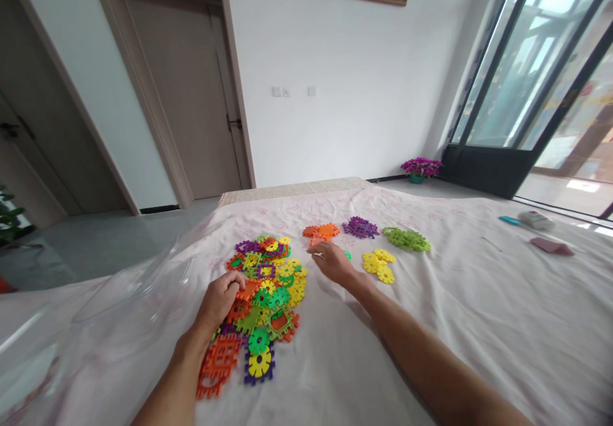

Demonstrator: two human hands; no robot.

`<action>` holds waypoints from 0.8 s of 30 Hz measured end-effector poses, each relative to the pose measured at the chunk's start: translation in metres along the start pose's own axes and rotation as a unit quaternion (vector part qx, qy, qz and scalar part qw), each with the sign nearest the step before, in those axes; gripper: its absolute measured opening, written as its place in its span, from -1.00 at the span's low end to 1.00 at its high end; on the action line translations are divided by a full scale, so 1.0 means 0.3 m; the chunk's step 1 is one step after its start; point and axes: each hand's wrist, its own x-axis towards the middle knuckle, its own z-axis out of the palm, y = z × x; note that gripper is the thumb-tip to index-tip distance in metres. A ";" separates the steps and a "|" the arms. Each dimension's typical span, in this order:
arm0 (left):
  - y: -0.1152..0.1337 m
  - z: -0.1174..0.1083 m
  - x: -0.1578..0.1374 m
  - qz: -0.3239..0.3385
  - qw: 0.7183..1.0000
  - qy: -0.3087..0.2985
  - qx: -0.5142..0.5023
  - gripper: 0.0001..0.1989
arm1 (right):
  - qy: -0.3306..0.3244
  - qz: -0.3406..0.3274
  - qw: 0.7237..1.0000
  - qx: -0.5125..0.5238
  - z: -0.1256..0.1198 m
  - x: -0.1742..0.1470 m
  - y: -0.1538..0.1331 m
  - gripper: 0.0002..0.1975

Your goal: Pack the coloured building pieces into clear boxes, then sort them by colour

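My left hand (224,296) has its fingers closed at the edge of an orange square building piece (248,290), on the left side of a mixed heap. The heap holds orange, purple, green and yellow interlocking plastic pieces, with a yellow notched disc (259,363) at its near end. My right hand (331,261) is just in front of a small orange pile (327,229), fingers apart and bent down; its fingertips are partly hidden. Right of that pile lie a purple pile (360,227), a light green pile (407,239) and several yellow discs (378,263). A bit of green (347,255) shows beside my right hand.
A pale wrinkled cloth (460,324) covers the surface under everything. On the left lies a clear plastic container (129,292). Far right are a pink item (552,246), a whitish packet (536,220) and a blue item (510,220).
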 end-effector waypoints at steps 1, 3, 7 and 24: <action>0.001 0.000 0.000 -0.002 1.000 0.001 0.001 -0.85 | -0.010 -0.032 0.999 0.018 0.013 -0.009 -0.039 -0.74; 0.003 0.000 0.000 -0.004 1.000 0.004 0.003 -0.85 | -0.029 -0.090 0.995 0.035 0.033 -0.025 -0.097 -0.69; 0.003 0.001 -0.002 -0.002 1.000 0.010 0.002 -0.85 | -0.067 -0.180 0.981 0.031 0.056 -0.041 -0.138 -0.58; 0.000 0.002 0.001 -0.002 1.000 0.009 0.012 -0.85 | 0.063 0.034 0.997 0.037 0.032 -0.035 -0.056 -0.71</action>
